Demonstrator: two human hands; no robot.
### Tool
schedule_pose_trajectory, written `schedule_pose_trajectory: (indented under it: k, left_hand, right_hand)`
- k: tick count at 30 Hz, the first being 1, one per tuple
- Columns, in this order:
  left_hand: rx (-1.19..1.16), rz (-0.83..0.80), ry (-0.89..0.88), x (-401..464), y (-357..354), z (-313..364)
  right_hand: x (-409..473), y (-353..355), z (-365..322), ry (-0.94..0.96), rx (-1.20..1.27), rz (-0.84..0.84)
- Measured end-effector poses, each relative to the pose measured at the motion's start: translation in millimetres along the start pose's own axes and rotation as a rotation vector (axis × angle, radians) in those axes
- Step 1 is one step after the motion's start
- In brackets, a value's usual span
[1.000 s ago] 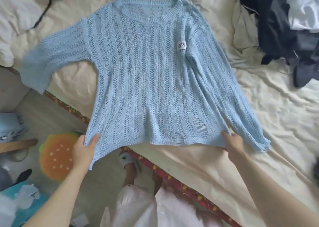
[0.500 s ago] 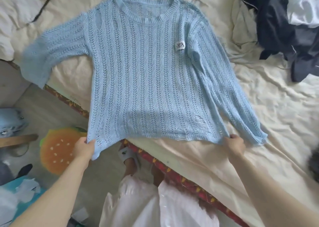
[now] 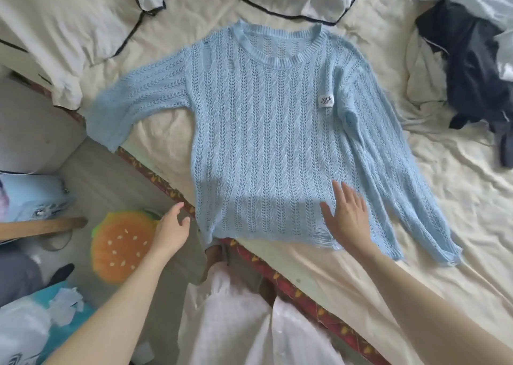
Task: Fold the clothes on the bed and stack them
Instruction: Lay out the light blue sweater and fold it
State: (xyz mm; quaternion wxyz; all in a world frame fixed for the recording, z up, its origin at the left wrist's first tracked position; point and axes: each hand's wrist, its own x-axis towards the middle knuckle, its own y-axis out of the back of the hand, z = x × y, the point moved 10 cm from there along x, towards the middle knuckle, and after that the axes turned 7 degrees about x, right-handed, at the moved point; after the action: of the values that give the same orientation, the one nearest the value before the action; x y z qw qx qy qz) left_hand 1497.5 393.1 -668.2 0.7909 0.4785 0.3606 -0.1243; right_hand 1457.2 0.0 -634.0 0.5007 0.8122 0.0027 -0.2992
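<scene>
Both sets of fingers are loose, gripping nothing: my right hand [image 3: 345, 217] lies flat on the blue sweater [image 3: 266, 142] near its lower hem, my left hand [image 3: 172, 227] hovers just off its lower-left corner. It is spread on the bed [image 3: 458, 203], collar toward the frame's top; the right hand sits nearer the long right sleeve [image 3: 394, 187].

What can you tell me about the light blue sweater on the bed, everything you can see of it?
The light blue sweater is an open, loosely knitted pullover with a ribbed round neck, ladder-like rips near one shoulder and the hem, and a small white label on the chest. It lies spread flat, front up, on the cream sheet, sleeves out, one cuff hanging past the bed edge. The right hand rests flat near the hem; the left hand is open beside it, not touching.
</scene>
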Motion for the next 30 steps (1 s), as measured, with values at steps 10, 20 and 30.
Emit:
schedule_pose_trajectory:
  k: [10,20,30]
  left_hand:
    - [0.263,0.180,-0.291,84.4,133.1,4.2]
    - [0.522,0.227,-0.449,212.9,221.9,12.7]
    - [0.444,0.270,-0.487,254.9,244.9,20.8]
  right_hand:
    - [58.4,-34.7,-205.5,0.206,0.003,-0.010]
    - [133.6,-97.5,-344.2,0.215,-0.012,-0.057]
    - [158.4,-126.4,-346.4,0.123,-0.002,-0.147]
